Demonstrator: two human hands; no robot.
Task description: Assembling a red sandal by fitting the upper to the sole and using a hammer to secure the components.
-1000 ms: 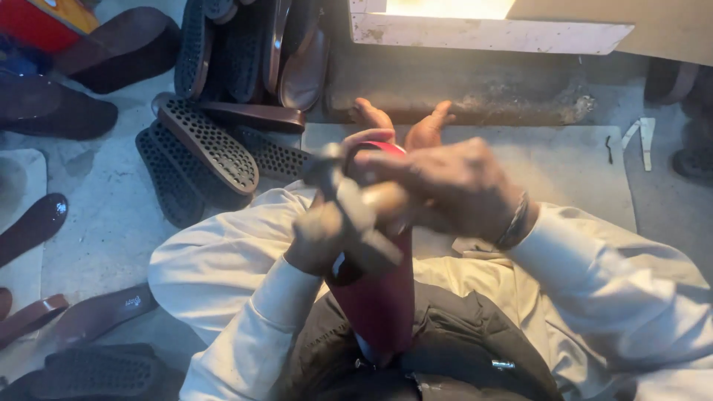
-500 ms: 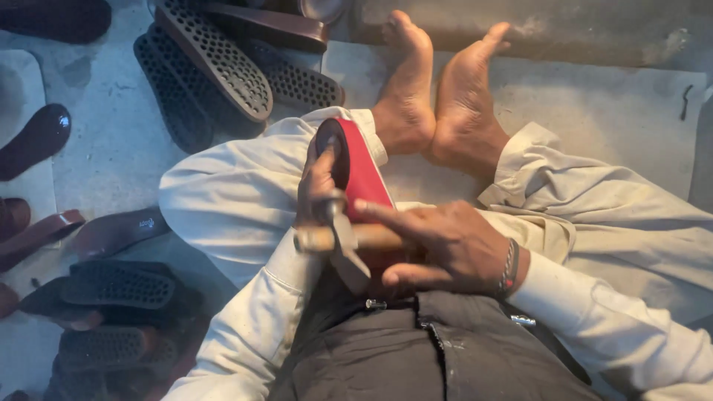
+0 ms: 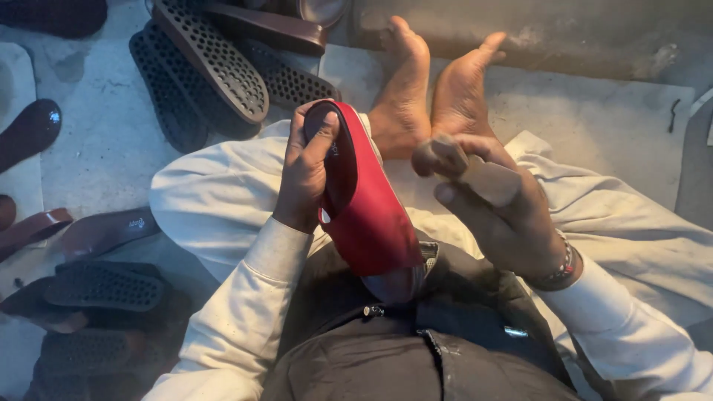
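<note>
Left hand (image 3: pixel 306 172) grips a red shoe piece (image 3: pixel 364 208) by its upper end, thumb across the dark inner face, the piece standing tilted on the seated person's lap; its lower end sinks out of sight behind a fold of dark jacket (image 3: pixel 386 349); right hand (image 3: pixel 497 215) is clenched around a small tan wooden tool (image 3: pixel 475 174), held just beside the red piece and apart from it; the tool is blurred and mostly covered by the fingers, so its shape and working end cannot be made out; a beaded bracelet (image 3: pixel 558 269) circles that wrist; two bare feet (image 3: pixel 431 96) rest sole to sole on the grey floor (image 3: pixel 104 141) beyond the knees, partly screened by the raised right hand; black studded soles (image 3: pixel 212 63) lie heaped at upper left, the topmost cut off by the frame edge; more dark soles (image 3: pixel 104 286) and brown strips (image 3: pixel 37 226) sit in shadow at lower left, their outlines hard to separate.
</note>
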